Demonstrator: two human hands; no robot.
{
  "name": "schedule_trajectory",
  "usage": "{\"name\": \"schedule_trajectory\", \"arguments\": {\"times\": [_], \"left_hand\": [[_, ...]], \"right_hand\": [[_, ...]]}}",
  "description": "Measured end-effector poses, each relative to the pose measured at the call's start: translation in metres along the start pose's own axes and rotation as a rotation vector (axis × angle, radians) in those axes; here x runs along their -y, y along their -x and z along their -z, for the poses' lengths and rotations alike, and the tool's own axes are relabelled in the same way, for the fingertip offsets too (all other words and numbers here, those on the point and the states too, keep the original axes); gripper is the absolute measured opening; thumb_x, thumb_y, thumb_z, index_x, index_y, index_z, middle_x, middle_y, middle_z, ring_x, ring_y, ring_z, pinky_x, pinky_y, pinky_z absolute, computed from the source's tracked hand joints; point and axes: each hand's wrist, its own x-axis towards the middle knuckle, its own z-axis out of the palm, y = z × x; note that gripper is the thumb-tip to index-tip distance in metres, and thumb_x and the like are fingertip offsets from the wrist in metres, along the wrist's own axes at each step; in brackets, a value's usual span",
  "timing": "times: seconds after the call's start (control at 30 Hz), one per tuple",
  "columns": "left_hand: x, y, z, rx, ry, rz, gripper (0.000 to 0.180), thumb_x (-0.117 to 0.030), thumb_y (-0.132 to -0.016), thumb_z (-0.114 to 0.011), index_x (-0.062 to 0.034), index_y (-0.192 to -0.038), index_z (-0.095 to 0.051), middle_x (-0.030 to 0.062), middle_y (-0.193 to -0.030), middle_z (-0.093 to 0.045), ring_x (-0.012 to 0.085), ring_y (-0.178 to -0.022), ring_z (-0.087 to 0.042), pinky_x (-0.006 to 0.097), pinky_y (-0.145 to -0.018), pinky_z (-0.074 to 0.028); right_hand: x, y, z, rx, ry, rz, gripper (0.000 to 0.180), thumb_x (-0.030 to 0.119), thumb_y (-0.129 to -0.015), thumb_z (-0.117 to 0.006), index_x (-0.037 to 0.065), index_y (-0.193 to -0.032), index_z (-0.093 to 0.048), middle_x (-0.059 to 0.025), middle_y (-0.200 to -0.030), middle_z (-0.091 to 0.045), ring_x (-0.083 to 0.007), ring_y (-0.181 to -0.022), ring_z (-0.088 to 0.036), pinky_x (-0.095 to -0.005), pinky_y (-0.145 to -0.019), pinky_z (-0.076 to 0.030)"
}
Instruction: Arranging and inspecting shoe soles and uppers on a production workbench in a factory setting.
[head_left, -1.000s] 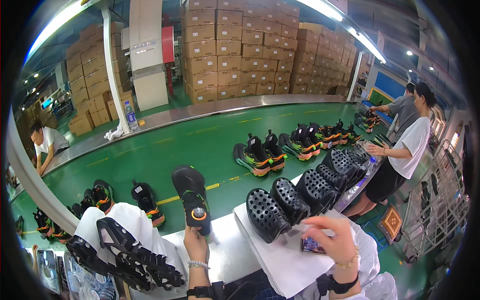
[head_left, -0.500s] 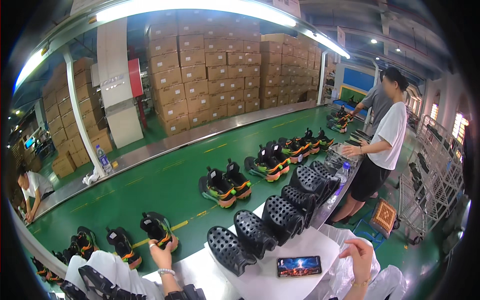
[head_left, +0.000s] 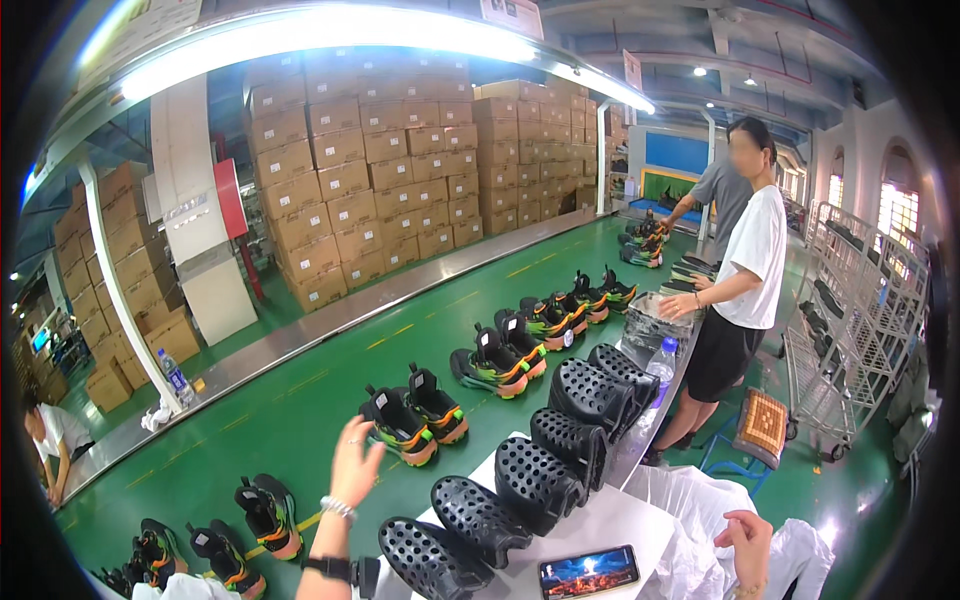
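Note:
My left hand (head_left: 357,462) is raised over the green belt (head_left: 330,400) with its fingers apart and nothing in them. Its fingertips are close beside a pair of black sneakers (head_left: 402,425) with orange and green soles; contact cannot be made out. To its left a single sneaker (head_left: 268,515) of the same kind stands on the belt. Low on the right, my right hand (head_left: 750,545) hovers near white plastic sheeting (head_left: 670,515), its fingers loosely bent and empty. Between my hands, black perforated clogs (head_left: 540,482) stand in a row on a white board (head_left: 650,510), beside a phone (head_left: 588,573) with a lit screen.
More sneakers (head_left: 490,358) line the belt. A water bottle (head_left: 662,370) stands behind the clogs. On the right are a co-worker (head_left: 755,250), a stool (head_left: 762,428) and wire racks (head_left: 840,330). Stacked cartons (head_left: 370,180) rise beyond the belt's metal edge.
My left hand has let go of the single sneaker, leaving it on the belt, and moved right to the pair. My right hand has lowered slightly. The whole view has shifted.

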Motion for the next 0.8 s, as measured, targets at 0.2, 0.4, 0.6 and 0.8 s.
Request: {"name": "schedule_trajectory", "arguments": {"times": [0.2, 0.4, 0.6, 0.8], "left_hand": [[0.028, -0.061, -0.081, 0.481, -0.263, -0.187, 0.058, -0.038, -0.079, -0.06, -0.0064, -0.126, -0.048, 0.0133, -0.138, -0.039, 0.0346, -0.107, -0.055, 0.038, -0.093, -0.044], [0.036, -0.063, -0.117, 0.555, -0.168, -0.013, 0.057, -0.047, -0.075, -0.06, -0.0092, -0.118, -0.057, 0.0133, -0.123, -0.051, 0.0318, -0.104, -0.057, 0.037, -0.092, -0.044], [0.025, -0.024, -0.074, 0.539, -0.403, 0.18, 0.045, -0.048, -0.082, -0.052, -0.0111, -0.106, -0.063, 0.0172, -0.108, -0.054, 0.0349, -0.094, -0.06, 0.043, -0.081, -0.049], [0.027, 0.026, -0.02, 0.659, -0.423, 0.226, 0.047, -0.046, -0.08, -0.055, -0.0089, -0.108, -0.06, 0.0176, -0.109, -0.053, 0.0357, -0.093, -0.06, 0.042, -0.082, -0.049]], "right_hand": [[-0.003, 0.016, 0.02, 0.041, 0.141, -0.139, 0.027, 0.019, -0.088, -0.054, -0.001, -0.105, -0.061, -0.0062, -0.072, -0.059, -0.0127, -0.067, -0.057, -0.0265, -0.062, -0.047], [-0.007, 0.028, 0.026, 0.043, 0.296, -0.156, 0.029, 0.022, -0.088, -0.054, 0.001, -0.106, -0.061, -0.0076, -0.07, -0.06, -0.0146, -0.067, -0.057, -0.0274, -0.063, -0.046], [-0.001, 0.013, 0.009, 0.18, 0.386, -0.125, 0.031, 0.025, -0.088, -0.053, 0.002, -0.108, -0.06, -0.0082, -0.074, -0.061, -0.0157, -0.069, -0.058, -0.0286, -0.065, -0.046], [-0.007, 0.007, -0.006, 0.276, 0.25, -0.046, 0.032, 0.022, -0.088, -0.053, 0.0, -0.11, -0.059, -0.009, -0.075, -0.061, -0.0165, -0.071, -0.059, -0.0284, -0.067, -0.047]]}}
